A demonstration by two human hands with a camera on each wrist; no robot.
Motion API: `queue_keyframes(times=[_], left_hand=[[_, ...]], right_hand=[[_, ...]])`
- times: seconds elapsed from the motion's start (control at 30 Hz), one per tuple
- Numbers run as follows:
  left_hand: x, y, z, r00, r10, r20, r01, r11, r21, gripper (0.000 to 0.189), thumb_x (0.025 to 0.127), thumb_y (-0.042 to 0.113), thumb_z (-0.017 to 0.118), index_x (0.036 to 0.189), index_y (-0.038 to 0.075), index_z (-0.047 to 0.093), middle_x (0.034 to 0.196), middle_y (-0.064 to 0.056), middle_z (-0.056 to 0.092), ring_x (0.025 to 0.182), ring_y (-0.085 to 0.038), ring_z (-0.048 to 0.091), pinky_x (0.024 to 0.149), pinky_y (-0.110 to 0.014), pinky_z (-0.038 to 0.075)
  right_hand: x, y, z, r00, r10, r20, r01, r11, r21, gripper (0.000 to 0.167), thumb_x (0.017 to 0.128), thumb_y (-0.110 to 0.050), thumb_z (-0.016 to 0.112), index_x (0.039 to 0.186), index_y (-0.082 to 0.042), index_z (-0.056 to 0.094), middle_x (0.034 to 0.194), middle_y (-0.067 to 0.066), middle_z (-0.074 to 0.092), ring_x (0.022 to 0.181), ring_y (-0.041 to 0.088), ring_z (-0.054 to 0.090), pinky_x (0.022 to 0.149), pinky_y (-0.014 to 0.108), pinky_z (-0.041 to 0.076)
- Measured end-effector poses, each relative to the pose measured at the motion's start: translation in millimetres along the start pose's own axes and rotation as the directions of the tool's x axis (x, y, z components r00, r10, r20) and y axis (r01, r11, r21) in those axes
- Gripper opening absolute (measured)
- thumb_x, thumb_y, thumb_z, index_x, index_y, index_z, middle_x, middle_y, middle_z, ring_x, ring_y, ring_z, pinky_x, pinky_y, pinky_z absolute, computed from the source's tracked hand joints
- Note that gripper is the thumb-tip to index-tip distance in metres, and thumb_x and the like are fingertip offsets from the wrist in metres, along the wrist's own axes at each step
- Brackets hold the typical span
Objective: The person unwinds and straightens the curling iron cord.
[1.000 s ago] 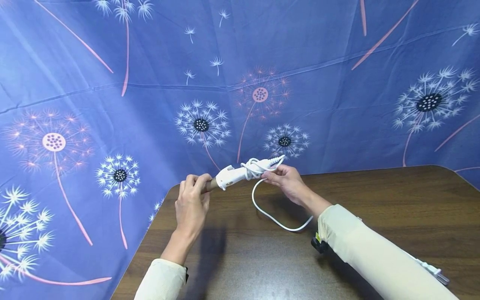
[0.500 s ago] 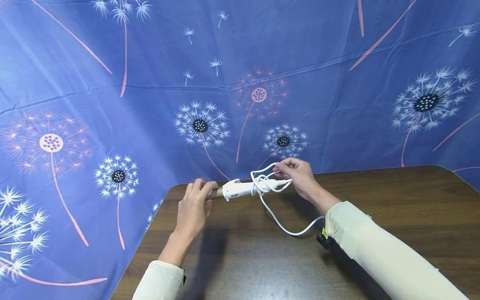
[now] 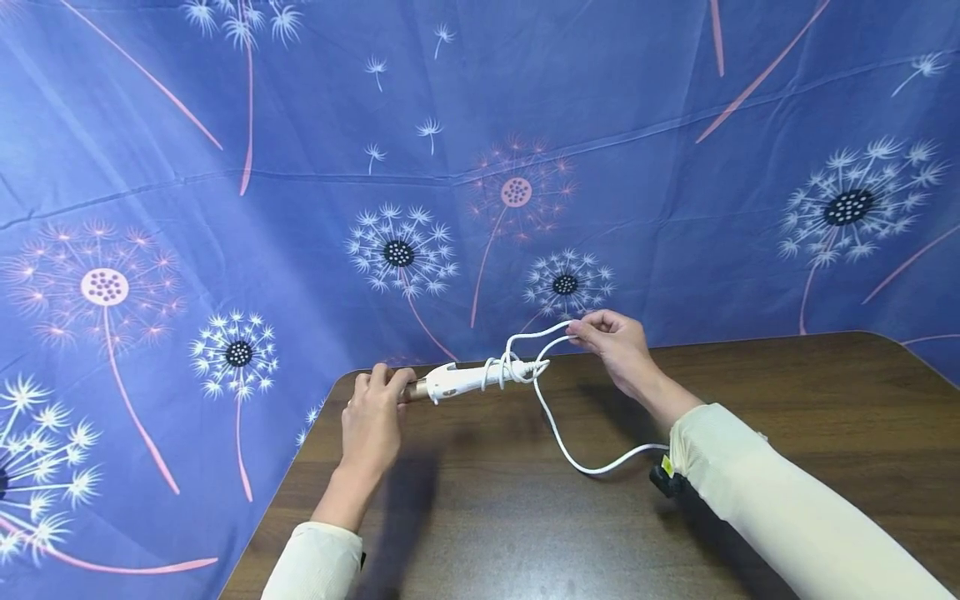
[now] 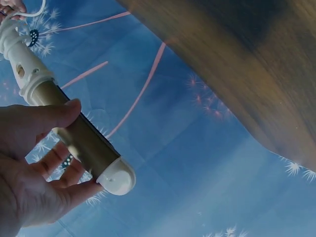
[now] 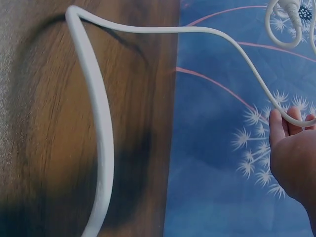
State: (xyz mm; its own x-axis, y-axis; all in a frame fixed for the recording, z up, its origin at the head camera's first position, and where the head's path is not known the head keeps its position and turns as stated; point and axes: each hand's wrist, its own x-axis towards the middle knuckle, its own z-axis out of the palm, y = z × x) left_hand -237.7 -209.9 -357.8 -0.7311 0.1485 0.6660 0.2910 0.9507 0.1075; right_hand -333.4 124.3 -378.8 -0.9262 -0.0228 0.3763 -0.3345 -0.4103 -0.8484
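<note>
A curling iron [image 3: 461, 381] with a white handle and a gold-brown barrel [image 4: 86, 136] is held above the table, slightly tilted. My left hand [image 3: 371, 425] grips it by the barrel; thumb and fingers go round it near the white tip [image 4: 118, 177] in the left wrist view. White cord [image 3: 596, 472] is wound round the handle's far end. My right hand [image 3: 622, 354] pinches a loop of this cord, drawn out to the right of the handle. From the windings the cord also sags in a curve toward my right sleeve. In the right wrist view, the cord [image 5: 102, 128] passes close to the camera.
The dark wooden table [image 3: 525, 525] lies below both hands, with rounded back corners. A blue cloth [image 3: 637, 167] printed with dandelions hangs behind and to the left. A small black device [image 3: 665, 480] sits at my right wrist.
My right hand has moved right and drawn a loop of cord away from the handle. My left hand keeps its grip on the barrel. The plug at the right is no longer seen.
</note>
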Motion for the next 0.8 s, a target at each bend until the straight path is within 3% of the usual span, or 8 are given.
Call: queue_keyframes(times=[0.3, 0.47, 0.6, 0.8], left_hand=[[-2.0, -7.9, 0.6, 0.991, -0.111, -0.069, 0.111, 0.994, -0.006, 0.050, 0.066, -0.011, 0.076, 0.106, 0.017, 0.065, 0.098, -0.010, 0.056, 0.093, -0.036, 0.054, 0.050, -0.053, 0.049], [-3.5, -12.0, 0.7, 0.982, -0.151, -0.115, 0.148, 0.988, -0.035, 0.049, 0.066, -0.011, 0.076, 0.105, 0.016, 0.064, 0.098, -0.012, 0.055, 0.096, -0.038, 0.053, 0.051, -0.055, 0.049], [-3.3, -15.0, 1.3, 0.979, -0.134, -0.156, 0.128, 0.990, -0.052, 0.050, 0.066, -0.011, 0.077, 0.106, 0.016, 0.063, 0.099, -0.011, 0.054, 0.095, -0.036, 0.052, 0.052, -0.054, 0.049], [-4.2, -20.6, 4.1, 0.966, -0.038, -0.255, 0.025, 0.998, -0.053, 0.046, 0.067, -0.012, 0.076, 0.102, 0.015, 0.063, 0.096, -0.010, 0.054, 0.089, -0.034, 0.051, 0.050, -0.051, 0.049]], right_hand=[[-1.2, 0, -11, 1.000, -0.005, -0.004, 0.006, 1.000, 0.013, 0.005, 0.086, 0.009, 0.063, 0.089, 0.013, 0.061, 0.079, 0.009, 0.070, 0.076, 0.014, 0.070, 0.078, 0.030, 0.056], [-1.6, 0, -19, 0.999, 0.016, -0.033, -0.017, 1.000, -0.011, 0.002, 0.086, 0.006, 0.066, 0.084, 0.006, 0.064, 0.078, 0.007, 0.070, 0.074, 0.013, 0.070, 0.080, 0.032, 0.056], [-0.6, -1, -25, 0.996, 0.028, -0.080, -0.033, 0.998, -0.061, 0.006, 0.085, 0.003, 0.068, 0.081, 0.001, 0.064, 0.076, 0.004, 0.070, 0.072, 0.011, 0.070, 0.078, 0.030, 0.056], [3.8, -4, -25, 0.985, 0.003, -0.170, -0.023, 0.993, -0.116, 0.012, 0.084, -0.002, 0.071, 0.080, 0.004, 0.061, 0.073, 0.003, 0.070, 0.071, 0.010, 0.069, 0.074, 0.028, 0.057]])
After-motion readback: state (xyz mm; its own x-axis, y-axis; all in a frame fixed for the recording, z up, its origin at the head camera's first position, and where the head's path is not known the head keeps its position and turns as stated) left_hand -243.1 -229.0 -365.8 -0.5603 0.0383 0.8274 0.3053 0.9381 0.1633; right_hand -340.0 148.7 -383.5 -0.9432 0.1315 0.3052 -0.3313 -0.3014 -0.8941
